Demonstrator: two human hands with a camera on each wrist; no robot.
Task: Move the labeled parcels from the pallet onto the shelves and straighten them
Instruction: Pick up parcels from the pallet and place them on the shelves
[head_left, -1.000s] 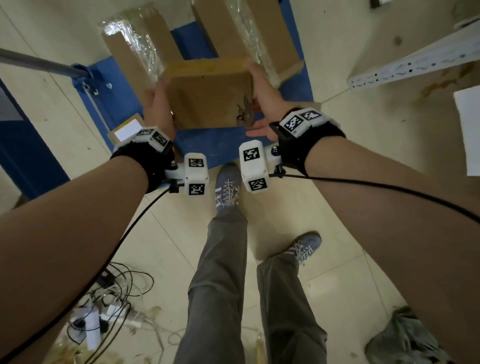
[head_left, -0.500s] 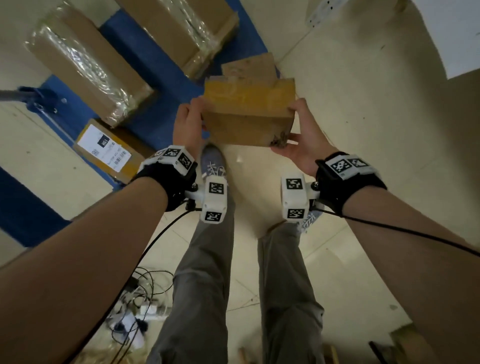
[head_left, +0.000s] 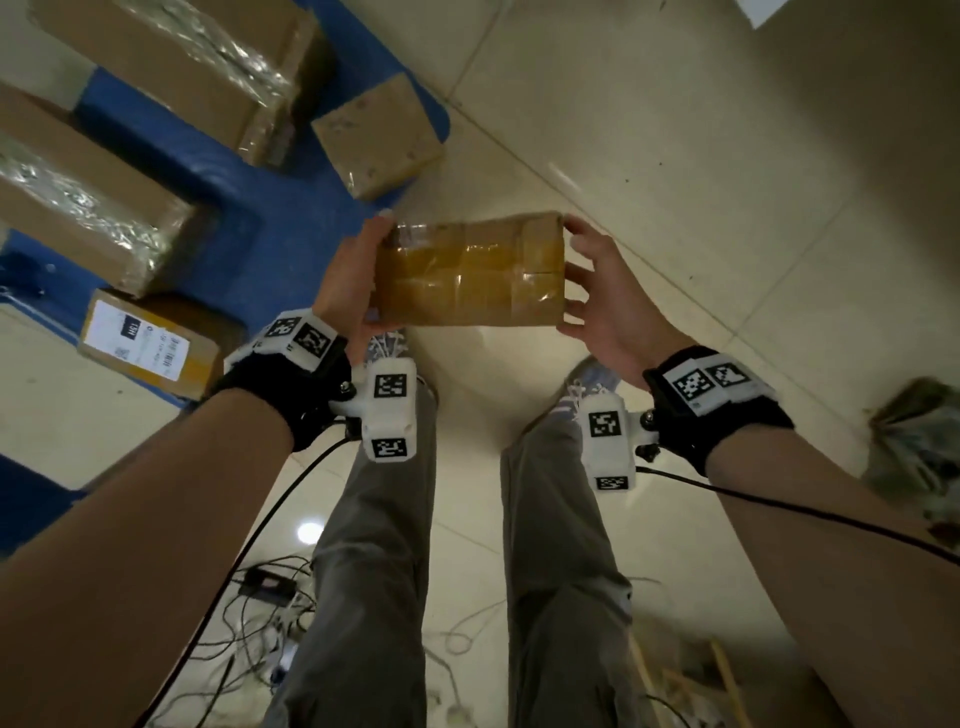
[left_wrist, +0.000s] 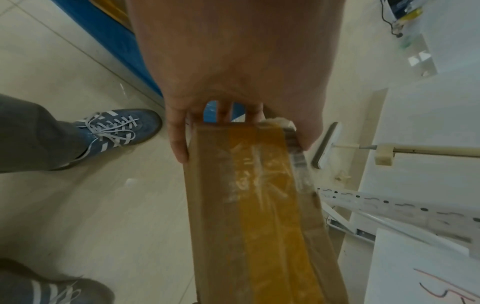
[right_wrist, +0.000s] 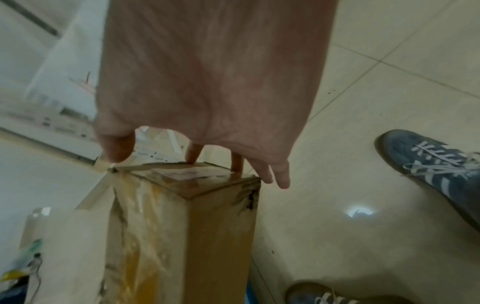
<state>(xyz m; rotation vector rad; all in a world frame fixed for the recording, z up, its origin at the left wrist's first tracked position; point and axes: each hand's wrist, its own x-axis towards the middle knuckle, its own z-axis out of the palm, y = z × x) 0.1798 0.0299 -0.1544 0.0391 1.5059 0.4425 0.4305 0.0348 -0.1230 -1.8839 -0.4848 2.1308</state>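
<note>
A brown cardboard parcel (head_left: 467, 270) wrapped in yellowish tape hangs over the floor in front of my legs, long side level. My left hand (head_left: 353, 280) grips its left end, thumb on the near face and fingers on the far one (left_wrist: 221, 115). My right hand (head_left: 592, 291) holds the right end with the thumb at the upper corner and fingertips on the end face (right_wrist: 194, 156). The blue pallet (head_left: 270, 208) lies at the upper left with several boxes. One of them is a labeled parcel (head_left: 145, 338) at its near edge.
A small plain box (head_left: 379, 135) sits at the pallet's right corner. White perforated shelf uprights (left_wrist: 402, 207) and a white board (left_wrist: 428, 267) stand to the right of the held parcel. Loose cables (head_left: 260, 597) lie on the tiled floor by my feet.
The parcel has come off the pallet and now hangs over the floor, turned so its taped long side faces me. Both hands have kept hold of its ends.
</note>
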